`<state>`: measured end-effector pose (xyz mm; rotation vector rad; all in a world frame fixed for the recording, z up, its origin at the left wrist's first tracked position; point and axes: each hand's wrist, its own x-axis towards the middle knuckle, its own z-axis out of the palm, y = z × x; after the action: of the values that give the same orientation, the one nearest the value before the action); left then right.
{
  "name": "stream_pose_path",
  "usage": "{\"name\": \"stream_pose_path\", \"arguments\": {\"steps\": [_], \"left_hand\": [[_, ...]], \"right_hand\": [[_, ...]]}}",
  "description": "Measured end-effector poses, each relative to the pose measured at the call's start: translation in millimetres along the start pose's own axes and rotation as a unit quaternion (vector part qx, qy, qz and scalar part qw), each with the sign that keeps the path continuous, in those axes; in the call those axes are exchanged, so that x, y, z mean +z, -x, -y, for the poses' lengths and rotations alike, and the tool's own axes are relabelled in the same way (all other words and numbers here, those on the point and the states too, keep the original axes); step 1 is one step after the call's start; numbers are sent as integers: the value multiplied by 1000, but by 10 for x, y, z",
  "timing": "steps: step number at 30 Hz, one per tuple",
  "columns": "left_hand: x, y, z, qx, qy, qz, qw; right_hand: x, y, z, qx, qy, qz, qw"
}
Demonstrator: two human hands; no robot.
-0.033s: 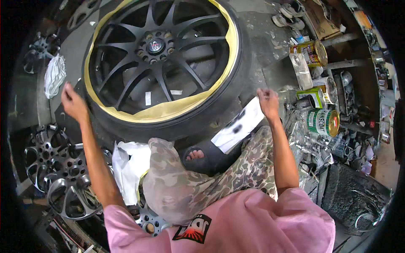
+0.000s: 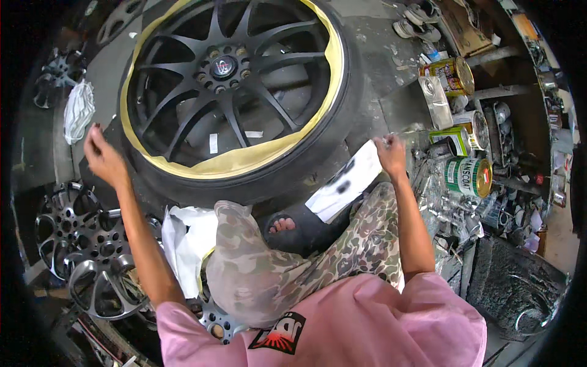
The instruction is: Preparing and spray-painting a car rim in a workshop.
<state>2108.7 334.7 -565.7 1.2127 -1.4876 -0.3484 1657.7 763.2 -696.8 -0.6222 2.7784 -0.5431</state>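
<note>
Close against the person's camouflage-clad knees lay a big tyre (image 2: 330, 153) on a matt black many-spoked wheel (image 2: 226, 67), its rim ringed with yellow masking tape (image 2: 244, 160). Left hand (image 2: 103, 158) rested, fingers loosely bent, at the tyre's left edge; right hand (image 2: 390, 156) pinched a smudged white paper sheet (image 2: 345, 180). Beyond the right hand stood round paint cans (image 2: 468, 177).
</note>
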Motion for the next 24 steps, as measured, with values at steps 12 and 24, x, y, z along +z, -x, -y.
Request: {"name": "stream_pose_path", "arguments": {"steps": [12,24], "left_hand": [[254,1073,-1892,104,-19,590,801],[396,1368,-2116,246,-80,596,760]], "right_hand": [[353,143,-607,-192,-93,107,971],[410,201,-310,-147,86,119,978]]}}
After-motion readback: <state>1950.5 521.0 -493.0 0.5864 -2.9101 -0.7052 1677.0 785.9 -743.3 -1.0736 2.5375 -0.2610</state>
